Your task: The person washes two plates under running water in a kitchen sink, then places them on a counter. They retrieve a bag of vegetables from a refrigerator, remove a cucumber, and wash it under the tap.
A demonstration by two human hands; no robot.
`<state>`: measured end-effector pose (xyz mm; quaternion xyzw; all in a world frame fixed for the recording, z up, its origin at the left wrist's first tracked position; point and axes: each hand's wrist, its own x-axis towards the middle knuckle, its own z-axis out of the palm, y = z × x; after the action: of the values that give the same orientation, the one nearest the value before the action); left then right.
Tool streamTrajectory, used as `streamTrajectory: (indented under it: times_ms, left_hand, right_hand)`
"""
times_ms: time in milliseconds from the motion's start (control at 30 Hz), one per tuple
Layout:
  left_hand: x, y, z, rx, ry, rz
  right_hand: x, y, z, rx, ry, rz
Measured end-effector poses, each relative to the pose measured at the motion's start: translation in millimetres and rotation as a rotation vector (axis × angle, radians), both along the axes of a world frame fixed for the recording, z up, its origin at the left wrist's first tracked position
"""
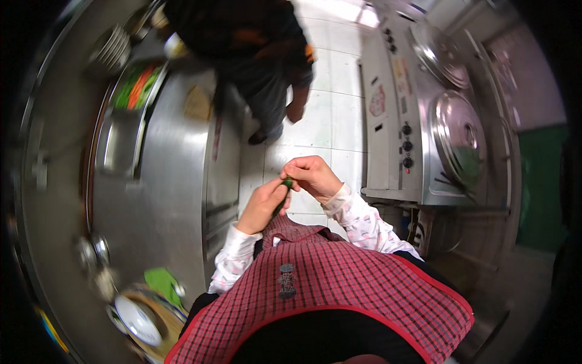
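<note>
A slim dark green vegetable [287,183], perhaps a chili pepper, is held between my two hands in front of the apron. My left hand [263,204] is wrapped around its length, thumb along the upper side. At the vegetable's far end, the bent fingers of my right hand [318,179] pinch close to its tip; what exactly lies between that thumb and forefinger is hidden. Below both hands are the checked red apron [336,273] and the white tiled floor [309,123].
Another person [254,59] stands ahead. On the left, a steel counter [173,150] bears a tray of green and orange vegetables [138,86], a white bowl [136,321] and a green cloth [161,286]. A steel cooking unit [391,113] with a round lid [457,132] is on the right.
</note>
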<state>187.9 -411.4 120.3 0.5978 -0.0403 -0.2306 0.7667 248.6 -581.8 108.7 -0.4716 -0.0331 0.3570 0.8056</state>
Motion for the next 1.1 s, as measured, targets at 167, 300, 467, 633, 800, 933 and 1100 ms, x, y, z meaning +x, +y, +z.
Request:
streamTrajectory:
  times_ms: [167, 300, 467, 633, 800, 933, 1100]
  left_hand:
    - [117, -96, 6, -0.022, -0.079, -0.292]
    - [225, -175, 1, -0.259, -0.088, -0.244]
    - [377, -233, -3, -0.482, -0.071, 0.077]
    - [525, -218, -21, -0.545, -0.018, 0.559]
    - [613, -148, -12, -0.532, -0.098, 0.837]
    - [700, -120, -34, -0.731, 0.035, 1.071]
    - [882, -155, -52, -0.843, 0.448, 1.131]
  right_hand:
    - [42, -110, 10, -0.017, 0.012, -0.544]
    - [64, -184, 3, 0.069, 0.059, -0.965]
    - [115, -272, -43, 0.05, 0.214, -1.164]
    - [257, -349, -59, -0.049, 0.23, -1.098]
    - [467, -388, -51, -0.078, 0.155, -0.826]
    - [641, -403, -57, -0.06, 0.112, -0.661]
    - [819, -407, -42, -0.112, 0.189, -0.689]
